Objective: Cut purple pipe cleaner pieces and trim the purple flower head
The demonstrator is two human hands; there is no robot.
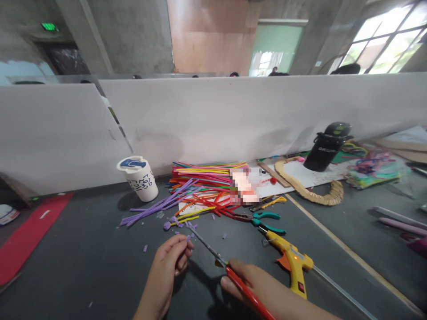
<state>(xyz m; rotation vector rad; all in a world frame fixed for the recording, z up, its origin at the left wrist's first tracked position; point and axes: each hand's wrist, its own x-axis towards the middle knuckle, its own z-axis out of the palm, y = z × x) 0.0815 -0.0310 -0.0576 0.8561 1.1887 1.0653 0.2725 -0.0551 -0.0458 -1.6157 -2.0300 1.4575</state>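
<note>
My left hand [171, 257] is pinched closed on a small purple piece [188, 238] of pipe cleaner, held just above the dark table [83, 262]. My right hand [256, 286] grips red-handled scissors [230, 273]; their blades point up and left, with the tips touching the purple piece at my left fingertips. Small purple offcuts [173, 221] lie scattered on the table just beyond both hands. Behind them lies a pile of coloured pipe cleaners [203, 182], with a bunch of purple ones [156, 206] fanned out to the left.
A yellow glue gun [293, 262] lies right of my right hand, green-handled pliers [263, 221] beyond it. A white paper cup [138, 178] stands at the left, a black bottle [327, 146] at the right. White boards [216, 115] wall off the back. A red strip [26, 235] lies at the far left.
</note>
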